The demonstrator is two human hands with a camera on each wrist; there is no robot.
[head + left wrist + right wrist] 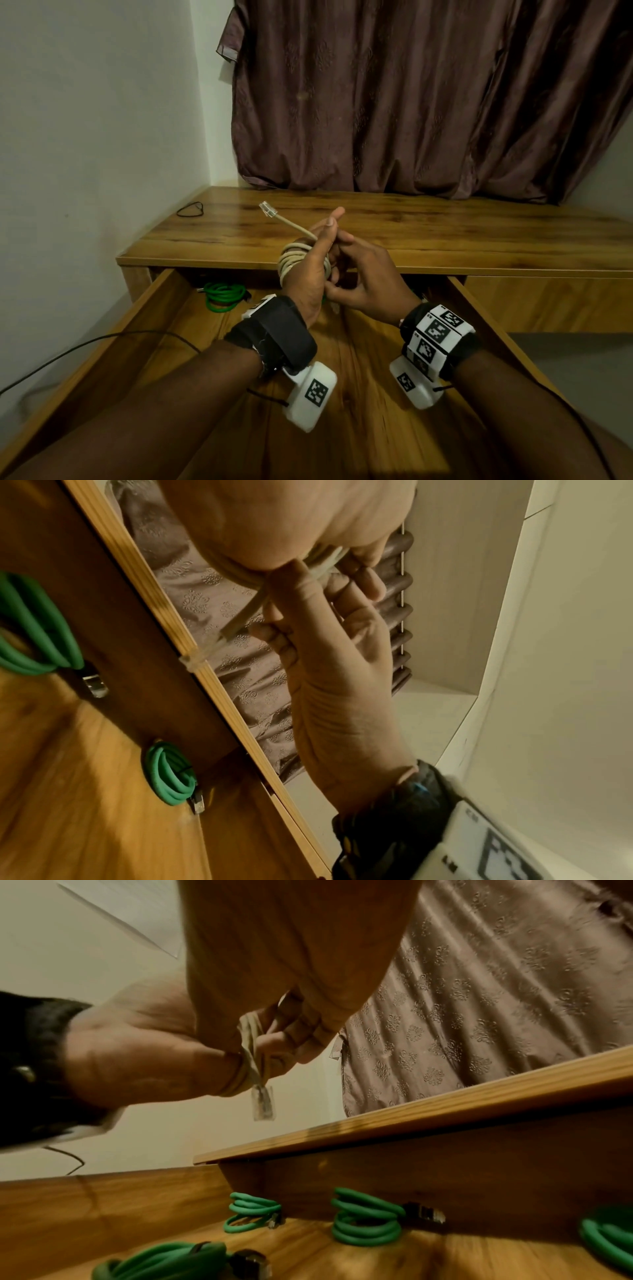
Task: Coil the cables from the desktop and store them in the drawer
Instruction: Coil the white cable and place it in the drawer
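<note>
Beige network cable [297,261] is wound in several loops around the left hand [310,270], which is held upright above the open drawer [164,308], just in front of the desk's front edge. The left hand's fingers point up and stand fairly straight inside the coil, the thumb pressed against the strand where it leaves the loops. From there one free end sticks up and to the left, over the desk [445,233], ending in a clear plug [267,209]. The other end hangs below the hand; in the right wrist view its plug [263,1106] dangles under the coil.

The right hand [364,277] sits just right of the left, touching it, palm turned down. Its thumb and curled fingers pinch the cable loops at the palm side of the left hand, as the left wrist view shows.

Green coiled cables [366,1218] lie along the drawer's back edge, another [224,296] near its back left corner. A thin black cord loop [190,209] lies at the desk's left edge, below a brown curtain [411,102].
</note>
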